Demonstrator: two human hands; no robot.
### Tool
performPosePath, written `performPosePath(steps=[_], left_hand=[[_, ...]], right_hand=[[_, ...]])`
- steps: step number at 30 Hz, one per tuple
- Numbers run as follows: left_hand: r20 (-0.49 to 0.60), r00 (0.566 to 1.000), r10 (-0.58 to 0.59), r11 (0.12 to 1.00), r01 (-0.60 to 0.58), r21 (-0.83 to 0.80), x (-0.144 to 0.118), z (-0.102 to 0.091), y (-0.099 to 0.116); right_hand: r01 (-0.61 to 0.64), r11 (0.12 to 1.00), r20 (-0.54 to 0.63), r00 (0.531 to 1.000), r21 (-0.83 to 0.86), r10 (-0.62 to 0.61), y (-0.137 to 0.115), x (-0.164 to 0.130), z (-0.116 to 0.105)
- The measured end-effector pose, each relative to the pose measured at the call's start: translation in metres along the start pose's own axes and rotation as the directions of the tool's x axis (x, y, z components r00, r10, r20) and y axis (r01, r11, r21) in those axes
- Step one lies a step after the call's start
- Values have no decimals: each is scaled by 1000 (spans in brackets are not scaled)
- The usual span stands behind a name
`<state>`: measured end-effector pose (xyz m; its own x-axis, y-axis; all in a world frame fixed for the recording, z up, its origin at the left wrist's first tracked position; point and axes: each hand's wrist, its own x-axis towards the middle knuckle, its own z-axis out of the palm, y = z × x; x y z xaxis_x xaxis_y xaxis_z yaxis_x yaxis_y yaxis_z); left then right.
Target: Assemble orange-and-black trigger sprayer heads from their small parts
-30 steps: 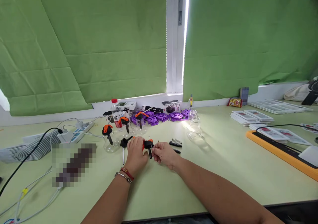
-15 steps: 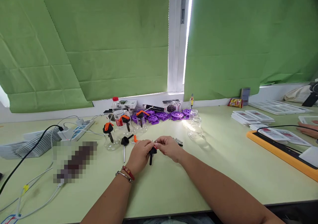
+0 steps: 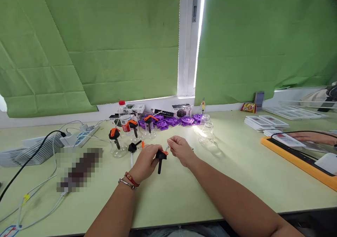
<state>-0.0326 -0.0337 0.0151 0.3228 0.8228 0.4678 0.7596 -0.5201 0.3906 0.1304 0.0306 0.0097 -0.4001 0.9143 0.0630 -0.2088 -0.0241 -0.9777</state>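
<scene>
My left hand (image 3: 146,160) grips a black bottle stopper (image 3: 160,155) with a small orange part on its side and a black stem pointing down. Between the thumb and fingers of my right hand (image 3: 180,150) is a thin metal rod (image 3: 166,148), whose lower end is at the orange part. I cannot tell whether it is seated in the stopper. Left of my left hand lies another black stopper (image 3: 132,147) with a metal tube. An orange piece (image 3: 143,144) shows behind my left hand. Part of a coil spring (image 3: 192,148) peeks out behind my right hand.
Glass bottles with black-and-orange tops (image 3: 118,149) stand at the back left, near a red-capped plastic bottle (image 3: 121,112). Purple parts (image 3: 187,120) line the windowsill. Clear glass bottles (image 3: 207,133) stand right of centre. A person's hand (image 3: 313,137) is at far right, behind an orange-edged tool (image 3: 295,160).
My right hand has drawn slightly up and right of the stopper, and the metal rod now shows between them. My left hand has shifted slightly left. The other person's hand has moved left.
</scene>
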Motion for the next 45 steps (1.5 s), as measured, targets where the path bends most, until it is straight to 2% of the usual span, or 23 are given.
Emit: performPosePath(steps=[3, 6, 8, 11, 13, 15, 17, 18, 20, 22, 23, 25, 28, 31, 33, 34, 36, 38, 39, 40, 41, 42, 45], left_hand=[[-19, 1000, 12, 1000, -12, -19, 0, -4, 0], [4, 1000, 1, 999, 0, -49, 0, -8, 1], [52, 998, 33, 998, -30, -54, 0, -10, 4], [140, 981, 132, 991, -127, -50, 0, -9, 4], [54, 993, 107, 993, -104, -60, 0, -6, 0], [-154, 988, -14, 994, -4, -113, -1, -4, -9], [-345, 928, -141, 974, 67, -217, -2, -1, -19], [-406, 892, -196, 955, 80, -285, -2, -1, -23], [-474, 827, -303, 893, 72, -445, -1, 1, -28], [-509, 763, -399, 811, 35, -584, 0, 2, -29], [-519, 737, -433, 776, 12, -630, 1, 2, -28], [-536, 702, -469, 731, -33, -682, 3, 3, -26], [-532, 681, -503, 675, -75, -734, 5, 4, -27], [-500, 671, -547, 603, -99, -792, 6, 5, -31], [-457, 685, -567, 546, -104, -832, 5, 6, -31], [-429, 701, -570, 512, -106, -853, 5, 6, -30], [-367, 736, -569, 438, -107, -893, 4, 7, -25], [-311, 766, -563, 374, -99, -922, 4, 8, -18], [-287, 778, -560, 353, -90, -931, 4, 10, -15], [-265, 789, -554, 337, -79, -938, 4, 11, -12], [-244, 804, -543, 325, -67, -943, 4, 12, -9], [-224, 821, -526, 316, -57, -947, 3, 13, -8], [-147, 867, -476, 300, 3, -954, 3, 14, -5]], right_hand=[[47, 999, -11, 999, 19, -47, -1, -2, 5], [43, 999, -11, 999, 11, -43, -2, -3, 11], [39, 999, -26, 999, 38, -38, -5, 1, 10], [86, 992, -120, 990, 91, -75, -11, 12, -3], [169, 986, -181, 970, 14, -164, -13, 17, -15], [238, 949, -124, 956, -205, -267, -9, 18, -22], [310, 815, 61, 945, -489, -322, 0, 15, -20], [357, 690, 171, 930, -629, -325, 6, 13, -17], [446, 354, 368, 891, -822, -267, 18, 10, -5], [515, 40, 503, 850, -856, -156, 28, 8, 6], [545, -72, 550, 829, -835, -104, 31, 8, 10], [599, -205, 617, 786, -774, -38, 35, 10, 14], [633, -260, 659, 752, -729, -14, 36, 12, 13], [633, -196, 649, 760, -749, -28, 34, 12, 10], [591, -41, 592, 799, -806, -109, 33, 11, 10], [556, 88, 538, 826, -827, -166, 32, 10, 10], [426, 456, 368, 905, -782, -214, 30, 7, 11], [170, 818, 186, 979, -549, -79, 26, 3, 11], [21, 923, 130, 991, -384, 31, 24, 2, 11], [-108, 968, 99, 986, -225, 133, 22, 0, 11], [-197, 976, 84, 975, -97, 205, 19, -1, 9], [-241, 970, 75, 968, -9, 241, 17, -1, 7], [-224, 973, 16, 975, 52, 224, 14, 3, -2]])
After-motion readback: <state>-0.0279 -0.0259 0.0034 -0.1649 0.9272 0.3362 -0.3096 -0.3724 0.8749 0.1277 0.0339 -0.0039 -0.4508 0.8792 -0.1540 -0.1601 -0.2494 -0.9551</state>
